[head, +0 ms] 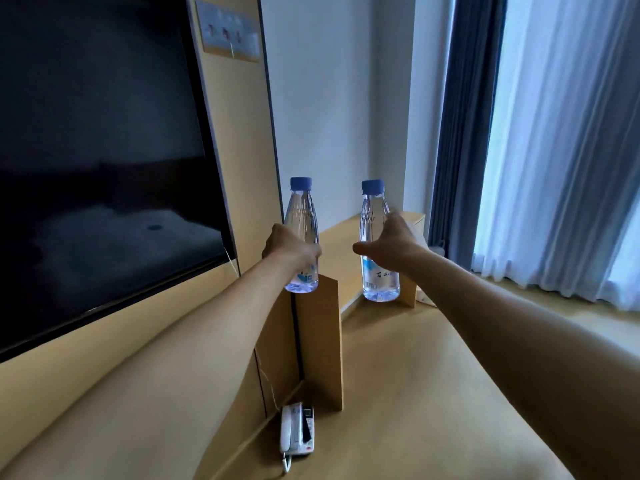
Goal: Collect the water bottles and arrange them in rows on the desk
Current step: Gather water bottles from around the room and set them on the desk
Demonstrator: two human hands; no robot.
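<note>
The left hand curls round the left bottle and the right hand round the right bottle, both bottles upright, side by side and apart over the desk's far end, a phone lying nearer.

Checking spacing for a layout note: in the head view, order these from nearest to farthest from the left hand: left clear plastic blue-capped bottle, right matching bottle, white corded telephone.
1. Left clear plastic blue-capped bottle: gripped in the left hand.
2. Right matching bottle: just to the right, in the right hand.
3. White corded telephone: low on the wooden desk, by the wall.
</note>
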